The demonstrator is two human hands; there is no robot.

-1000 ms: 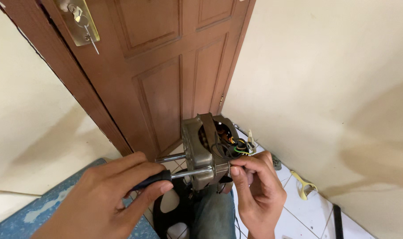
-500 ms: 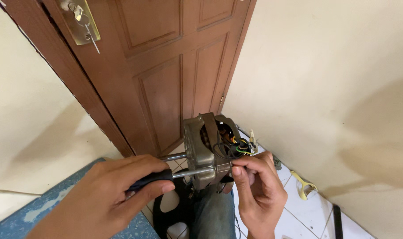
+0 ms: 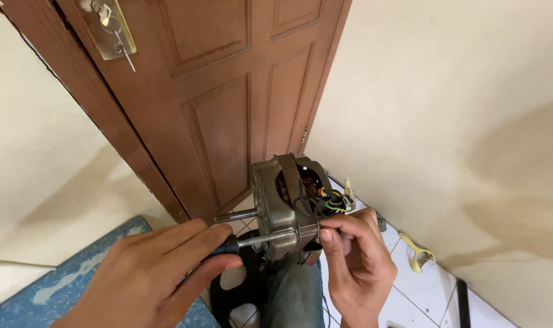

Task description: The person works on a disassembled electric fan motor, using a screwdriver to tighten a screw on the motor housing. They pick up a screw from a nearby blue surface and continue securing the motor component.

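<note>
The electric motor (image 3: 288, 203), a grey metal housing with its shaft pointing left, sits in front of the brown wooden door (image 3: 228, 91), above the person's knee. The left hand (image 3: 149, 276) has its grip wrapped tight around the black handle of a screwdriver (image 3: 252, 240), whose shank runs into the motor's lower edge. The right hand (image 3: 358, 267) pinches that same lower corner between thumb and fingertips, just below the bundle of coloured wires (image 3: 328, 200). A yellow peeler (image 3: 417, 252) lies on the white floor tiles right of the motor.
</note>
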